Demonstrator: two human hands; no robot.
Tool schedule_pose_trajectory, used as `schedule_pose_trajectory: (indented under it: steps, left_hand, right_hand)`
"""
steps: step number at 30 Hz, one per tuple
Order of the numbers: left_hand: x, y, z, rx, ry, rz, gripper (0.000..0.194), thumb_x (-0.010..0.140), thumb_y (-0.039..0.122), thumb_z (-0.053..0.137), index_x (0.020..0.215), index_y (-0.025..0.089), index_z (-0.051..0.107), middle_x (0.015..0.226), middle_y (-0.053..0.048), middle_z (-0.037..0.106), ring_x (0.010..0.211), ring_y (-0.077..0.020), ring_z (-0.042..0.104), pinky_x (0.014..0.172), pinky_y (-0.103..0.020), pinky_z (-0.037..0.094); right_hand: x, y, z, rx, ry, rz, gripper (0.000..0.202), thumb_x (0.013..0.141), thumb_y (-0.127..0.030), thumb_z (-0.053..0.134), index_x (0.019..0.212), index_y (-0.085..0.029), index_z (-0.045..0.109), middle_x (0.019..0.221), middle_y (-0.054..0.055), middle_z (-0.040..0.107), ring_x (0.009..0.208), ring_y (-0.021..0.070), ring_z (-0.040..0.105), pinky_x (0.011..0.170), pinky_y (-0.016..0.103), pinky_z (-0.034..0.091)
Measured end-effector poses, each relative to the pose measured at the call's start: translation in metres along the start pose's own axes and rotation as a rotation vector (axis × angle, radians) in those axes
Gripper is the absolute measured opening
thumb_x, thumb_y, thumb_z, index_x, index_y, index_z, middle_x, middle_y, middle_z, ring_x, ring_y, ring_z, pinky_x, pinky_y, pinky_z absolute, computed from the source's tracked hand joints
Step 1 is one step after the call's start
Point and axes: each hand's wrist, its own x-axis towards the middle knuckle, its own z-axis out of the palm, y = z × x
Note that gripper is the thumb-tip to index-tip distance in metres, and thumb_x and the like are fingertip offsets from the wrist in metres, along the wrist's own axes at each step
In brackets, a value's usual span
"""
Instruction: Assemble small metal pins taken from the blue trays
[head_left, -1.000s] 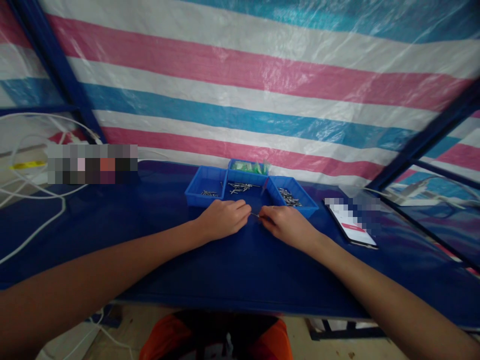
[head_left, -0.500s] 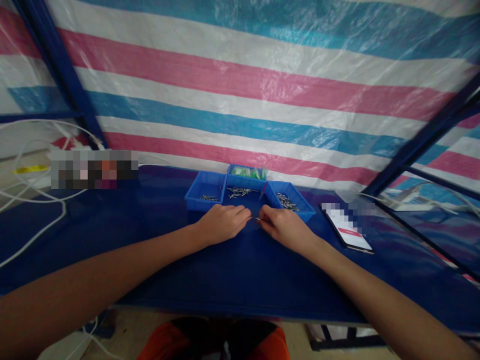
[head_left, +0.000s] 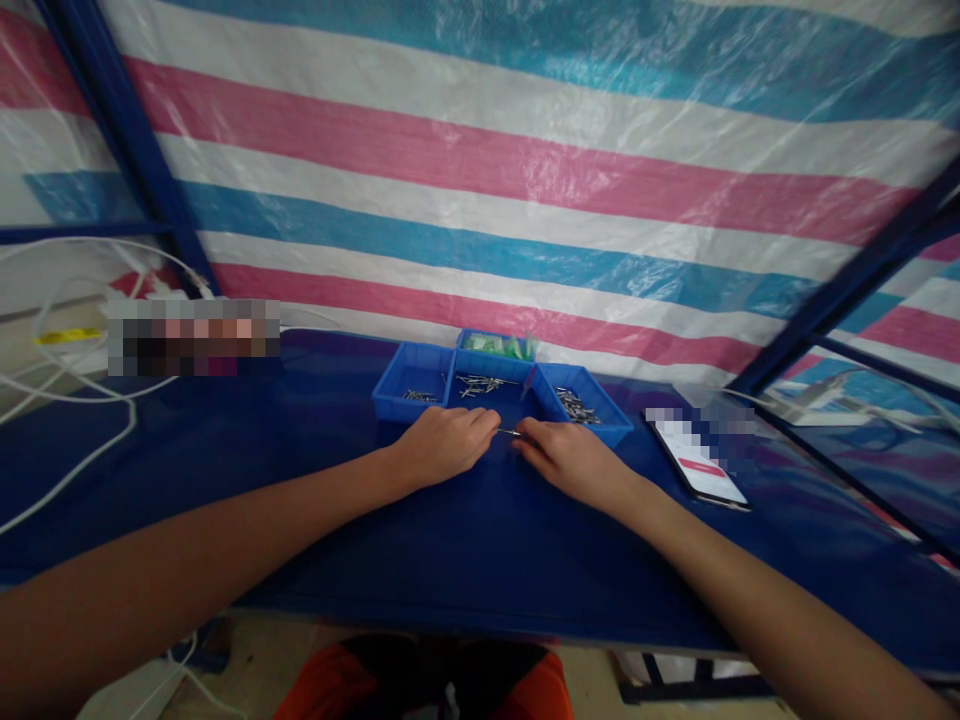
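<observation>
My left hand [head_left: 448,443] and my right hand [head_left: 566,455] face each other over the blue table [head_left: 450,550], fingers closed. A thin metal piece [head_left: 508,432] spans the small gap between them, its ends pinched in the fingertips of both hands. Just beyond are a left blue bin [head_left: 384,396] with a few metal pieces, a right blue bin [head_left: 619,432] with many more, and a pile of loose metal pieces [head_left: 484,383] between them. Behind that pile, a blue bin [head_left: 469,354] holds green and clear plastic packets [head_left: 506,347].
A phone [head_left: 701,465] with a lit screen lies to the right. White cables [head_left: 124,440] run over the table's left side near a blurred patch. A power strip [head_left: 817,405] is at the far right. Striped sheeting [head_left: 525,180] hangs behind, between blue metal posts.
The view has shifted slightly. My hands are a little farther apart at the fingertips, and more of the thin metal piece shows between them.
</observation>
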Motion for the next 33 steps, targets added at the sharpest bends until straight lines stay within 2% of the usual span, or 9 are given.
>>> schedule_pose_trajectory:
  steps: [10, 16, 33]
  left_hand:
    - [0.0003, 0.0018, -0.0010, 0.008, -0.030, -0.010, 0.012, 0.089, 0.023, 0.040, 0.085, 0.017, 0.050, 0.074, 0.000, 0.062, 0.068, -0.0146, 0.061, 0.053, -0.023, 0.039]
    - [0.0001, 0.0035, -0.0047, 0.003, -0.050, -0.021, 0.016, 0.089, 0.026, 0.039, 0.082, 0.017, 0.051, 0.074, -0.001, 0.062, 0.067, -0.0149, 0.061, 0.052, -0.023, 0.038]
    - [-0.0004, 0.0024, -0.0025, 0.010, -0.015, 0.011, 0.017, 0.088, 0.024, 0.040, 0.079, 0.017, 0.052, 0.070, 0.000, 0.061, 0.064, -0.0141, 0.060, 0.051, -0.024, 0.037]
  right_hand:
    - [0.0010, -0.0004, -0.0004, -0.001, 0.009, -0.039, 0.020, 0.094, -0.027, 0.036, 0.094, -0.018, 0.054, 0.084, 0.004, 0.065, 0.074, 0.0150, 0.063, 0.062, 0.022, 0.036]
    - [0.0004, -0.0001, -0.0006, 0.011, 0.025, -0.042, 0.020, 0.094, -0.026, 0.037, 0.095, -0.018, 0.055, 0.084, 0.004, 0.066, 0.075, 0.0154, 0.063, 0.063, 0.023, 0.037]
    - [0.0008, -0.0014, -0.0014, -0.007, -0.018, -0.004, 0.016, 0.091, -0.026, 0.042, 0.094, -0.019, 0.056, 0.086, 0.004, 0.065, 0.075, 0.0147, 0.062, 0.063, 0.022, 0.037]
